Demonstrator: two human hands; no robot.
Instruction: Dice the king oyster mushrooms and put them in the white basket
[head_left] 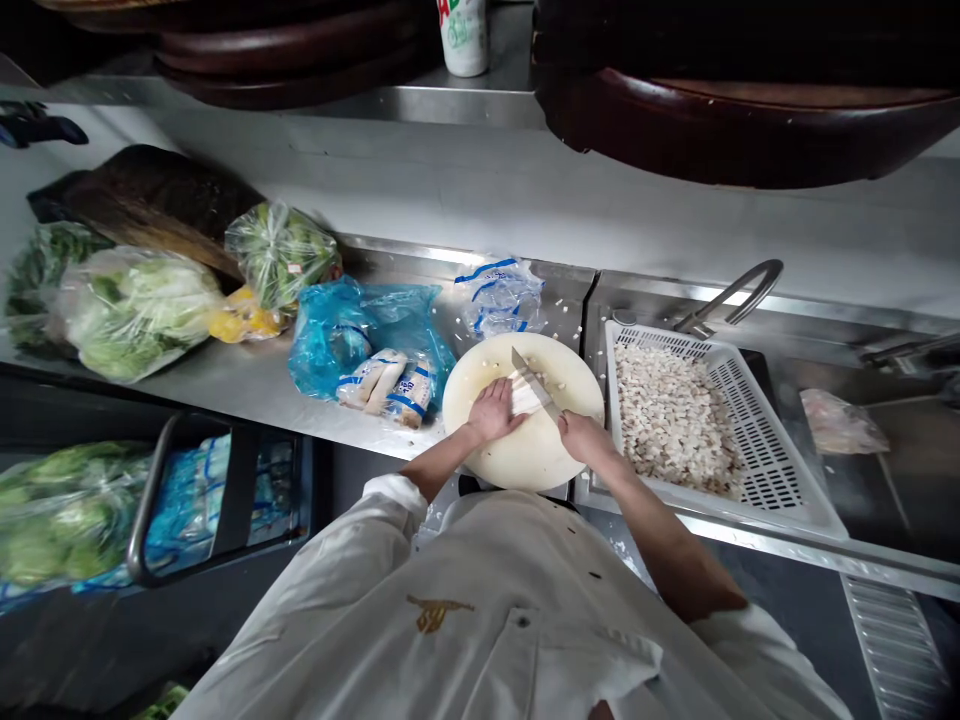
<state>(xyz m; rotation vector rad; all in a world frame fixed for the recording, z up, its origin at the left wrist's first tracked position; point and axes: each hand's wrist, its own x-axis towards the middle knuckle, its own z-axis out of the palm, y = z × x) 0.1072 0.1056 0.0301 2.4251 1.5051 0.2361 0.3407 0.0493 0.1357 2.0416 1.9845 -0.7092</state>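
White top [352, 640] — gold front emblem [439, 611], loose sleeves [352, 548], bare hands [492, 410]

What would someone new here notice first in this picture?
Probably the pale round board near the centre, with a knife angled over it. Next, the white basket of chopped pieces to its right, near the curved tap. The bright blue bag left of the board also stands out.

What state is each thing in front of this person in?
Left hand: laid flat, partly covering the white food
White food: partly hidden
Right hand: closed on the knife's handle
Knife: held slanting
Round board: scattered with bits
White basket: partly filled with chopped pieces
Blue bag: crumpled
Clear wrapper: crumpled
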